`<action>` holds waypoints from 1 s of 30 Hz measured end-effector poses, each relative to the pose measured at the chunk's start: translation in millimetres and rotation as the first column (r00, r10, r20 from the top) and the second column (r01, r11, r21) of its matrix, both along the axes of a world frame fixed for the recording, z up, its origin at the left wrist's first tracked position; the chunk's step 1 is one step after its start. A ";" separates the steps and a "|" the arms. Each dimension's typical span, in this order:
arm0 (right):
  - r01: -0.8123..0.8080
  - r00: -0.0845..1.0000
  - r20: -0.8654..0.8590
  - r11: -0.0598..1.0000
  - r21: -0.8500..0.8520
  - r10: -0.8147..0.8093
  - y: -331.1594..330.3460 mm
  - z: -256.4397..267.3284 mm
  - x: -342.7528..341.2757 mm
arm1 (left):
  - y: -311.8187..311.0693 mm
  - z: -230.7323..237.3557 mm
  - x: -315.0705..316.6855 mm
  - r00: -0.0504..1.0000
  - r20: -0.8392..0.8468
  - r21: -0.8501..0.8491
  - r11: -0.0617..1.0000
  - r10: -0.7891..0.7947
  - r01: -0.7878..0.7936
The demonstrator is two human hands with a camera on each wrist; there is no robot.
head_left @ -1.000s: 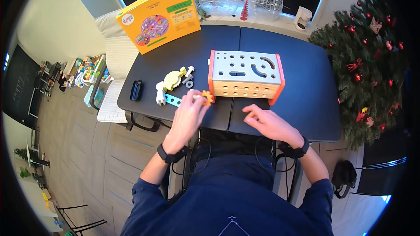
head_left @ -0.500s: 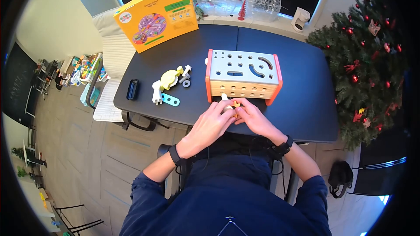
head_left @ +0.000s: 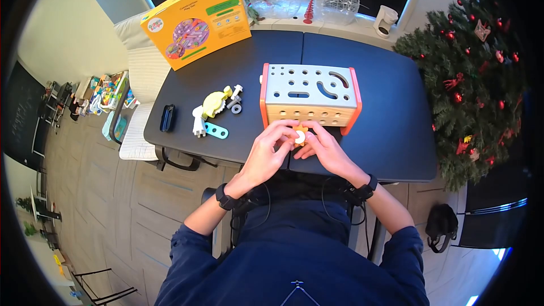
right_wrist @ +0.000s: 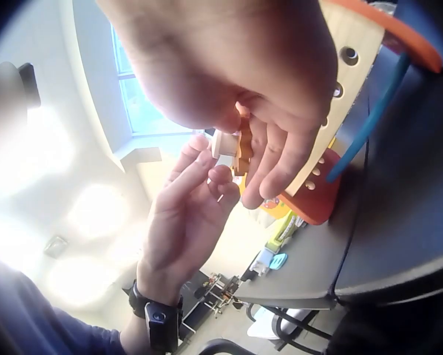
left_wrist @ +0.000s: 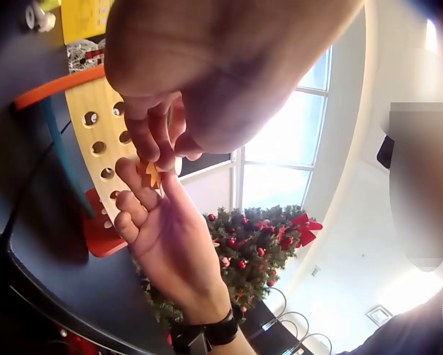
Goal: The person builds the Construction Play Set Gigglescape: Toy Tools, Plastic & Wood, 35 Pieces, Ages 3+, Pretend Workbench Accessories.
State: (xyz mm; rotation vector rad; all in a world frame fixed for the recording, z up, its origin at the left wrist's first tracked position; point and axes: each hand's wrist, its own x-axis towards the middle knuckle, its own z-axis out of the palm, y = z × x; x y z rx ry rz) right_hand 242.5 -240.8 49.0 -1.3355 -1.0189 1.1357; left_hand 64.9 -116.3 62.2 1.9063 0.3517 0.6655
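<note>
Left hand [head_left: 265, 156]: pinching white peg [right_wrist: 224, 145], fingers curling in | right hand [head_left: 328, 156]: pinching orange gear [right_wrist: 244, 146], thumb against fingers | peg: touching gear, both sitting before wooden box [head_left: 310, 101]

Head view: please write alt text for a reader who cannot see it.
A person's left grip and right grip hold an orange gear and white piece near a toy workbench on a dark table; loose parts and a yellow box are left of the workbench.
</note>
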 end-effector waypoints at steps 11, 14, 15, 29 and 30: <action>-0.018 0.992 0.129 0.995 0.095 0.006 7.2 -10.9 3.7 | 7.9 3.7 9.7 0.985 -0.128 0.361 0.931 0.113 -0.059; -0.005 0.983 0.185 0.993 0.114 -0.016 14.0 -12.0 6.1 | 14.5 14.4 10.5 0.974 -0.133 0.634 0.771 0.185 -0.060; 0.001 0.977 0.210 0.993 0.121 -0.026 15.5 -12.2 5.7 | 18.1 18.9 11.1 0.968 -0.129 0.724 0.688 0.216 -0.058; -0.065 0.940 0.339 0.990 0.124 0.019 22.2 -11.7 9.1 | 70.1 50.3 46.1 0.870 -0.467 0.758 0.577 0.155 0.304; -0.077 0.938 0.345 0.987 0.141 0.024 22.4 -15.0 10.8 | 71.4 49.2 49.3 0.853 -0.499 0.742 0.583 0.154 0.329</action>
